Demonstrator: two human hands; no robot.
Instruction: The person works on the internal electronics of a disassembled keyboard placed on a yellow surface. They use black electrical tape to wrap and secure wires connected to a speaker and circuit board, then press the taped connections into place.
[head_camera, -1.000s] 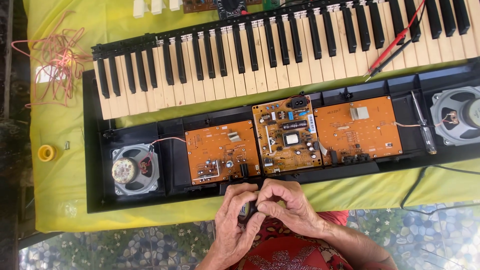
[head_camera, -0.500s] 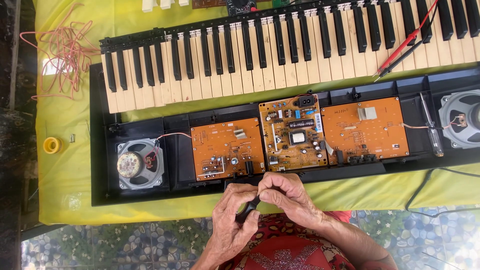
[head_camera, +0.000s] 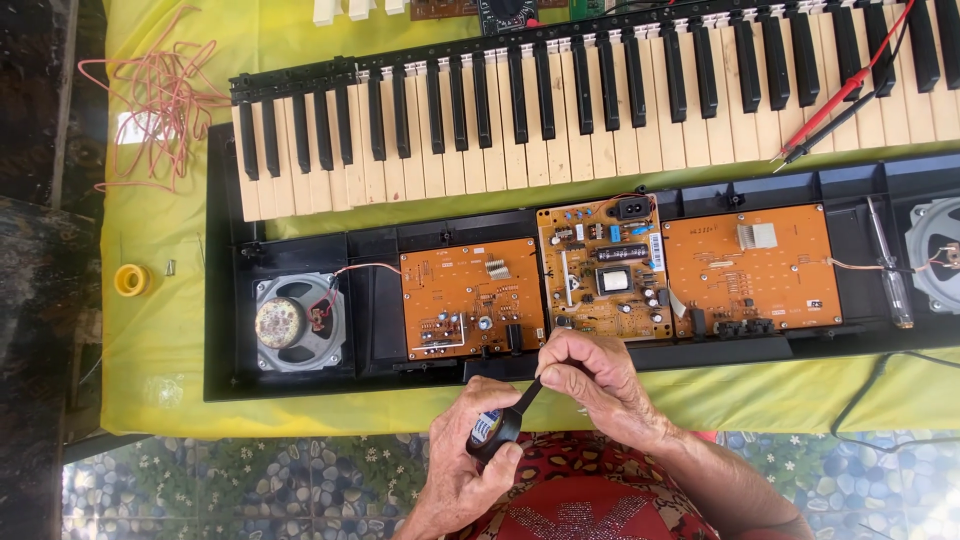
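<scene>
My left hand (head_camera: 462, 458) grips a roll of black electrical tape (head_camera: 494, 430) just below the table's near edge. My right hand (head_camera: 592, 378) pinches the free end of the tape, and a short black strip (head_camera: 528, 396) runs taut from the roll up to its fingers. Both hands sit in front of the opened black keyboard case (head_camera: 225, 330), right below its three orange circuit boards: left board (head_camera: 470, 295), middle board (head_camera: 600, 265), right board (head_camera: 748, 268).
The key bed (head_camera: 600, 110) lies behind the case on a yellow cloth (head_camera: 160, 350). Round speakers sit at the case's left (head_camera: 295, 322) and right (head_camera: 940, 255). Red and black probes (head_camera: 840, 100), a screwdriver (head_camera: 888, 265), tangled red wire (head_camera: 150, 95) and a yellow spool (head_camera: 131, 279) lie about.
My hands were pressed together around the tape roll; now they have drawn apart, the left lower with the roll, the right higher, and a strip of tape is stretched between them.
</scene>
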